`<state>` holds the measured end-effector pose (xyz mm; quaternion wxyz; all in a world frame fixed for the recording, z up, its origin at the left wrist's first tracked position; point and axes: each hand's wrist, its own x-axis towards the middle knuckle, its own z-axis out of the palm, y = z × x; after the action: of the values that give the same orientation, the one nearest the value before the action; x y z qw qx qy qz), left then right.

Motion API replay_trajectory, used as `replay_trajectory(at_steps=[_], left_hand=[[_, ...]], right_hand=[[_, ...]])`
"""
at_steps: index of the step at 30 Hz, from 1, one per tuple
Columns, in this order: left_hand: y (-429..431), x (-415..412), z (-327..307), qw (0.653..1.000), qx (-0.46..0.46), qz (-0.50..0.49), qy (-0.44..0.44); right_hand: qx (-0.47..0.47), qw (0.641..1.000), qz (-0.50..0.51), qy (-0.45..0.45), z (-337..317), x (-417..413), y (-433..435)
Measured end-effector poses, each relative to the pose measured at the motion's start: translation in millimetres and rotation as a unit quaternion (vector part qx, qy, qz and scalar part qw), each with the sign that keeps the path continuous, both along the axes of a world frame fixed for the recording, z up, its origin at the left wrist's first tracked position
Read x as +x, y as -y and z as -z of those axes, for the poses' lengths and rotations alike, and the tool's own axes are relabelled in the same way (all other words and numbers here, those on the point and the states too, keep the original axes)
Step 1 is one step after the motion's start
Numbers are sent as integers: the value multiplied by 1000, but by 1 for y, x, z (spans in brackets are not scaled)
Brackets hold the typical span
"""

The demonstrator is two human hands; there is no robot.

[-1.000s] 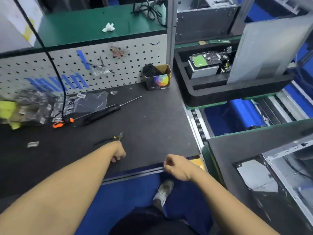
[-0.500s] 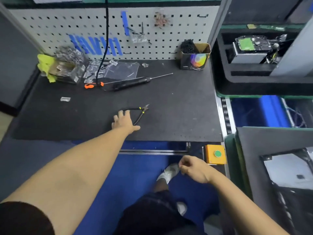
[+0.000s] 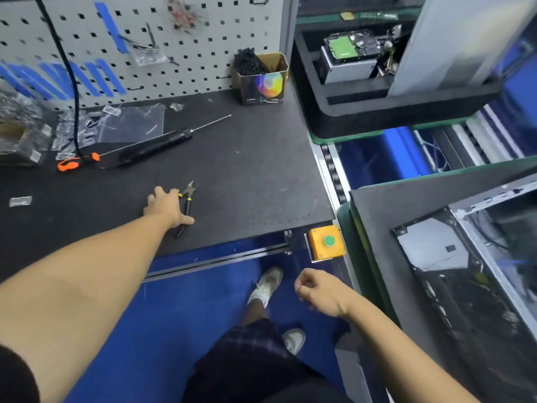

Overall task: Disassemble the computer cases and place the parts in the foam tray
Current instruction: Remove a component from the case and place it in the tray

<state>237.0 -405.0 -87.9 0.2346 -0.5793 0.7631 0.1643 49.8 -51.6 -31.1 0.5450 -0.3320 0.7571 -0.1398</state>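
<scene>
Nearest: right hand [image 3: 319, 295] hangs off the desk edge over the blue floor, grip loosely curled, holding nothing. Next, left hand [image 3: 167, 207] lies on the black-handled side cutters with yellow bands [image 3: 188, 199] at the front of the black-matted desk [image 3: 247, 170]; grip wide, fingers spread over the handles. Yellow switch box with green button [image 3: 327, 242] at the desk corner. To its right, open grey metal computer case [image 3: 465, 271] on a dark pad. Mid-desk: long black screwdriver [image 3: 157, 145]. Far corner: small cardboard box with colour-wheel print [image 3: 266, 82], bundled black strands inside. Beyond it, black foam tray [image 3: 363, 117] holds a green-boarded hard drive [image 3: 344, 48] on a silver unit, plus a grey metal panel [image 3: 450, 39] standing on edge.
</scene>
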Motion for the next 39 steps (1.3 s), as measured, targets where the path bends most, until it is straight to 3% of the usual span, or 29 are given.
replay_trajectory(at_steps=[4,6,8,10,12,16,20,24,29,32,35,37,39], left_hand=[[-16,-25,-14,999,23,-18,-23],[-33,-52,-24,991,66,-28,-110],[-55,-92,-42,959,136,-19,-247],[-82,-142,-75,885,254,-18,-390],[-111,-193,-119,796,367,-8,-480],[-176,-281,-212,650,530,68,-540],[-243,-340,-266,578,599,139,-537],[-312,-380,-284,588,583,232,-510],[-379,-407,-283,622,556,356,-421],[-408,-413,-280,647,494,476,-332],[-418,-432,-281,623,333,588,-394],[-409,-451,-284,622,268,569,-467],[-395,-469,-276,624,240,577,-470]], right_hand=[[-29,998,35,31,-12,0,4],[-60,995,69,41,-24,-7,5],[-119,985,119,39,-39,-16,5],[-198,959,199,45,-60,-27,4],[-278,916,288,38,-87,-42,2],[-394,804,445,-10,-156,-79,-6],[-410,757,506,-58,-209,-116,-34],[-389,721,568,-76,-230,-153,-83],[-424,671,609,4,-231,-169,-147],[-445,581,679,55,-219,-169,-168],[-487,487,716,111,-212,-169,-181],[-490,492,710,121,-213,-167,-188],[-459,509,719,111,-214,-167,-191]])
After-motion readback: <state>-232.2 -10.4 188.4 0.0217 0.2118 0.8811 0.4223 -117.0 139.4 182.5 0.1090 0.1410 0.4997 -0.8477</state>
